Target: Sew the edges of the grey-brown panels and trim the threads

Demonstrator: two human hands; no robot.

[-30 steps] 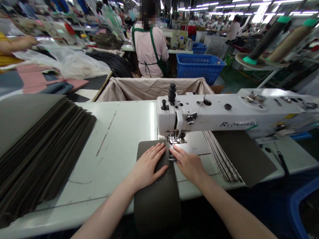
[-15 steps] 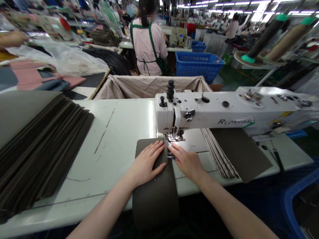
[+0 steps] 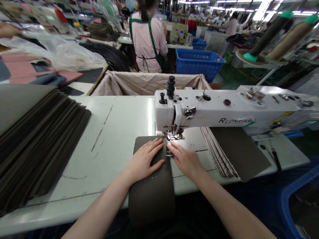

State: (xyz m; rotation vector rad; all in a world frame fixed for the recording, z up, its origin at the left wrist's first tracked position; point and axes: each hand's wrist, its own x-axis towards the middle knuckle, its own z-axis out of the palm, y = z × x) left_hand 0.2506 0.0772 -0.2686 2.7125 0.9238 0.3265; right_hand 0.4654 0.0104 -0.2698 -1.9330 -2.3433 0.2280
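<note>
A dark olive panel lies on the pale sewing table, its far edge by the presser foot of a white sewing machine. Its near part hangs over the table's front edge. My left hand rests flat on the panel with fingers stretched forward. Along the panel's right edge, my right hand has its fingertips close to the presser foot. Small pointed metal thread snips stick out from under its fingers; the rest of them is hidden in the hand.
A thick stack of dark panels covers the table's left side. More panels lie right, under the machine arm. Behind the table is a cloth-lined bin; a blue basket and a seated person are beyond. Thread cones stand at right.
The panel's near part has swung slightly left, and my left hand has shifted a little left with it. My right hand keeps nearly the same place. The whole view has shifted slightly.
</note>
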